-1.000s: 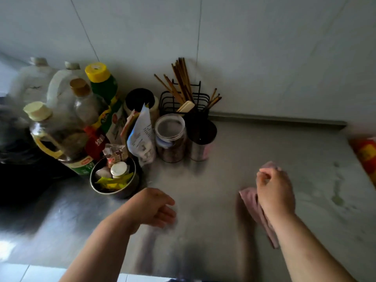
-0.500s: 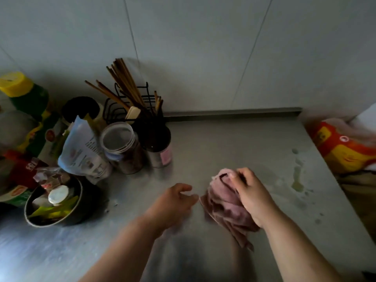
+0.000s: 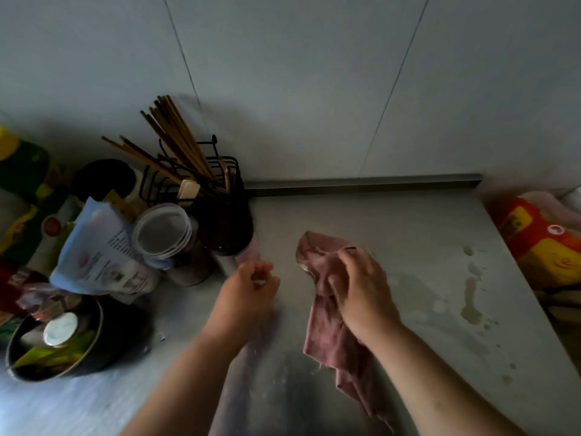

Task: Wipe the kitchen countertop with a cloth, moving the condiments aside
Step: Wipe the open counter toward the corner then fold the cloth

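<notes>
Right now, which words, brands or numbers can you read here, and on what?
None reads clearly.
White pouch: lines of small print, too blurred.
Orange bag: dark characters and a round white logo, blurred.
Red label at the left edge: pale characters, unreadable.
Green bottle: round red badge, unreadable.
Cloth: no print.

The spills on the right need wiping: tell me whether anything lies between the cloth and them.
Nothing visible does. The right hand grips the pink cloth, and only bare countertop lies between it and the spills to its right. The condiments stand clustered on the left, and the orange bag lies past the counter's right edge.
</notes>
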Available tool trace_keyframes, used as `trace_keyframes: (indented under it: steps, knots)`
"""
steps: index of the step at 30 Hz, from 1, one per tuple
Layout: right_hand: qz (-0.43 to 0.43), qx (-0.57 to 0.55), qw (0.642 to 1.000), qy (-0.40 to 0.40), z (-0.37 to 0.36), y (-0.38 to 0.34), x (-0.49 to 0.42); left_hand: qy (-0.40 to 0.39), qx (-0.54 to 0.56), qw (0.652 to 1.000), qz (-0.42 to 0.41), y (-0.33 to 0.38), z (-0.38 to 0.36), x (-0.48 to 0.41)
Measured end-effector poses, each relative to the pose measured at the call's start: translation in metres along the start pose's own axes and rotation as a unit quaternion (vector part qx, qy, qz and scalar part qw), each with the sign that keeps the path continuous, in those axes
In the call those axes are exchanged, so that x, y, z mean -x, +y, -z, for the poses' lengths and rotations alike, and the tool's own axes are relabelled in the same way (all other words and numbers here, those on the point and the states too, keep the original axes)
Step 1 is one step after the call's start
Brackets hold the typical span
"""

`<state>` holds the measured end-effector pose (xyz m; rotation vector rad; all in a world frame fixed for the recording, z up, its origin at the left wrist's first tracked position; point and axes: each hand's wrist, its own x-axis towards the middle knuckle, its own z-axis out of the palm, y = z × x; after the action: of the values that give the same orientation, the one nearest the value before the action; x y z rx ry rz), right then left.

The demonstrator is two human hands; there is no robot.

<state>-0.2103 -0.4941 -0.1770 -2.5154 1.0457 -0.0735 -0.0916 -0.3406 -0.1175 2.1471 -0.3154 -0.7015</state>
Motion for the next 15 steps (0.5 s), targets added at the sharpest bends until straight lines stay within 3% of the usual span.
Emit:
trace_keyframes:
  steps: [3, 7, 15]
  knots:
    - [0.135, 0.111, 0.981, -0.088, -0.045, 0.002, 0.003, -0.033, -0.006, 0.999, 0.022, -0.009, -0.004, 0.005]
    - [0.282, 0.106, 0.945, -0.131, -0.050, -0.009, -0.036, -0.039, -0.004, 0.998, 0.047, -0.017, -0.009, 0.001]
    - [0.321, 0.093, 0.934, -0.129, -0.060, -0.055, -0.149, 0.013, 0.019, 0.998, 0.060, -0.015, -0.026, -0.021]
